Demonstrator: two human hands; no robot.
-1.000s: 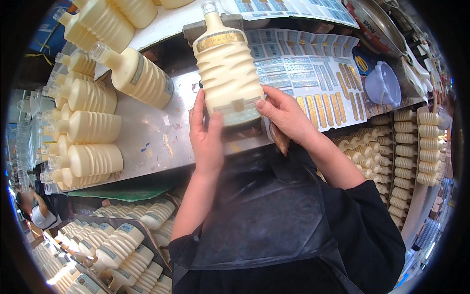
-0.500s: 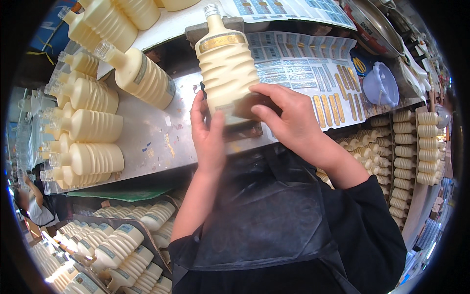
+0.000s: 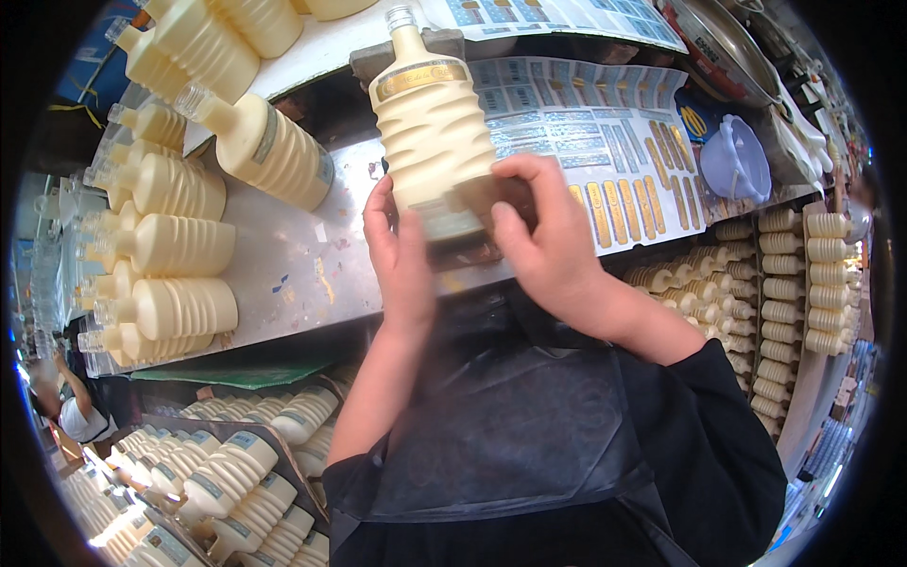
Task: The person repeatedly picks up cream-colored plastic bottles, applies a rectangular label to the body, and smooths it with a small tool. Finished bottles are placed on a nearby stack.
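From afar, I see the left hand (image 3: pixel 402 269) clasp the ribbed bottle (image 3: pixel 435 128), likely steadying it while the right hand (image 3: pixel 551 246) pinches a brown pad (image 3: pixel 484 193).

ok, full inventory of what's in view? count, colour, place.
Bottle in work: 1, cream with gold shoulder label, centre
Brown piece: 1, brown, at bottle's near end
Grey block: 1, grey, by bottle's neck
Loose bottle: 1, cream, bench's left part
Bottle row: several, cream, bench's left edge
Upper bottles: several, cream, top left
Stored bottles: many, cream, lower left and right
Label sheets: at least 2, blue and gold, right of bottle
Bucket: 1, lavender, right of sheets
Green sheet: 1, green, below bench
Bench: 1, grey, centre left
Co-worker: 1, light top, far left
Apron: 1, black, person's front
Left hand: 1, bare, at bottle's lower left
Right hand: 1, bare, gripping brown piece
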